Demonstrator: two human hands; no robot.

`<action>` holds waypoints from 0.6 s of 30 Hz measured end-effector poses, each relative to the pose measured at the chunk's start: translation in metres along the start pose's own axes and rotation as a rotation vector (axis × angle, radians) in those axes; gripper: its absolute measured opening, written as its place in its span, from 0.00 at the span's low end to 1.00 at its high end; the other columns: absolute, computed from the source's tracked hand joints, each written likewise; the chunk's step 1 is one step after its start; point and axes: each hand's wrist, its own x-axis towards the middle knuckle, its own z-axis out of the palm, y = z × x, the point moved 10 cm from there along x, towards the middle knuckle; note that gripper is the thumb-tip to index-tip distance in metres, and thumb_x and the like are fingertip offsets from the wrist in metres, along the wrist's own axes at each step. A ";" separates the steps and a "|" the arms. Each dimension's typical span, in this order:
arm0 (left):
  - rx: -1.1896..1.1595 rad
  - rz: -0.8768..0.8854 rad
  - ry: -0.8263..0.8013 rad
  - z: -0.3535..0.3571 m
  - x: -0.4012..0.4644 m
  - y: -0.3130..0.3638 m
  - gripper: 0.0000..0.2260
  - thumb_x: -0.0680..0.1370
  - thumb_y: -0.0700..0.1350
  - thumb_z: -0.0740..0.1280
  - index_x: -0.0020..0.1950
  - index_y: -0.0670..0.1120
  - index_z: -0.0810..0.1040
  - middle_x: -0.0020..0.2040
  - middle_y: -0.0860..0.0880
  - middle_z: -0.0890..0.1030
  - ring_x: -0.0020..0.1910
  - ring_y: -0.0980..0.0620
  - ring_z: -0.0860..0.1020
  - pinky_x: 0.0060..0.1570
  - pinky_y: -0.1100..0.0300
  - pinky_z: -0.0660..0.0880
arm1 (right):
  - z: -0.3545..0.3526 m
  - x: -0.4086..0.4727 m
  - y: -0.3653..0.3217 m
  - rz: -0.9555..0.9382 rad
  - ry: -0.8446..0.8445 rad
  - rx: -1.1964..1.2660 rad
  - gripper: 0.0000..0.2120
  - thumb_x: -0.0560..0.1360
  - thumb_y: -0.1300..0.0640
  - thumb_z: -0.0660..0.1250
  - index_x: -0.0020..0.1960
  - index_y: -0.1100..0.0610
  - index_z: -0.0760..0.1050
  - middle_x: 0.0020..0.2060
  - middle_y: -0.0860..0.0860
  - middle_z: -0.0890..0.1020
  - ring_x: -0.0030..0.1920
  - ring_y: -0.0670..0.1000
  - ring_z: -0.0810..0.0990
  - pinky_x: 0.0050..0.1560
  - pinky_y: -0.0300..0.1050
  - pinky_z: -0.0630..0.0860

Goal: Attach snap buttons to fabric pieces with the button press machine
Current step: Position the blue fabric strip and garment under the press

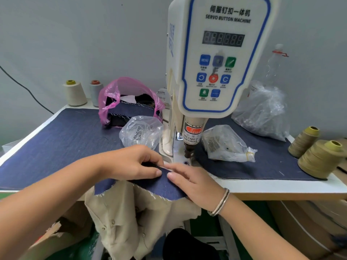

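The white servo button machine (217,53) stands at the table's middle, its dark press head (188,150) hanging just above the die (185,163). A navy denim fabric piece (159,186) with beige lining (131,218) lies over the table's front edge, its upper edge just short of the die. My left hand (135,162) pinches the fabric's top edge between thumb and fingers. My right hand (195,182) lies on the fabric's right side, fingers pressing it down beside the left thumb. Both hands sit just in front and to the left of the press head.
Two clear bags of metal snap parts flank the machine, the left one (140,132) and the right one (225,145). A larger clear bag (262,111) lies back right. A pink bag of denim pieces (129,104) sits behind. Thread cones (319,156) stand right, others (75,92) back left.
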 end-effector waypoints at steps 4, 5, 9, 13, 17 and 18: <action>0.028 -0.029 -0.038 -0.003 -0.004 0.003 0.06 0.79 0.39 0.65 0.44 0.49 0.78 0.41 0.53 0.79 0.39 0.62 0.73 0.46 0.66 0.70 | 0.000 -0.007 0.011 0.066 -0.065 0.092 0.18 0.78 0.55 0.64 0.30 0.47 0.69 0.28 0.43 0.69 0.33 0.42 0.67 0.37 0.39 0.64; 0.022 -0.031 -0.043 -0.001 -0.003 0.003 0.06 0.79 0.39 0.65 0.44 0.49 0.78 0.40 0.54 0.79 0.38 0.63 0.73 0.45 0.67 0.70 | -0.002 -0.009 0.017 0.087 -0.063 0.097 0.16 0.77 0.54 0.65 0.31 0.48 0.71 0.28 0.43 0.71 0.33 0.42 0.68 0.38 0.38 0.66; -0.014 -0.041 -0.036 0.005 0.008 -0.005 0.06 0.79 0.39 0.65 0.43 0.46 0.78 0.39 0.53 0.78 0.38 0.60 0.72 0.44 0.64 0.70 | 0.000 -0.017 0.040 0.166 -0.105 0.213 0.08 0.76 0.58 0.67 0.38 0.53 0.76 0.34 0.49 0.77 0.38 0.45 0.73 0.43 0.41 0.70; -0.052 -0.050 0.017 0.010 0.026 -0.022 0.06 0.79 0.40 0.65 0.44 0.41 0.77 0.37 0.53 0.76 0.37 0.59 0.71 0.41 0.62 0.69 | -0.018 -0.020 0.068 0.261 0.056 0.382 0.10 0.77 0.62 0.65 0.38 0.53 0.78 0.32 0.48 0.77 0.34 0.44 0.74 0.37 0.36 0.71; -0.081 -0.094 0.090 0.012 0.040 -0.046 0.11 0.79 0.43 0.66 0.37 0.44 0.74 0.30 0.58 0.70 0.31 0.61 0.66 0.34 0.70 0.64 | -0.035 -0.017 0.091 0.325 0.225 0.546 0.10 0.78 0.61 0.64 0.37 0.56 0.77 0.26 0.46 0.74 0.27 0.40 0.70 0.29 0.32 0.67; -0.102 -0.098 0.110 0.012 0.042 -0.051 0.12 0.79 0.42 0.66 0.36 0.46 0.73 0.29 0.58 0.70 0.30 0.62 0.66 0.33 0.70 0.64 | -0.039 -0.014 0.094 0.320 0.262 0.544 0.09 0.78 0.60 0.64 0.39 0.57 0.77 0.28 0.47 0.75 0.28 0.41 0.71 0.31 0.33 0.67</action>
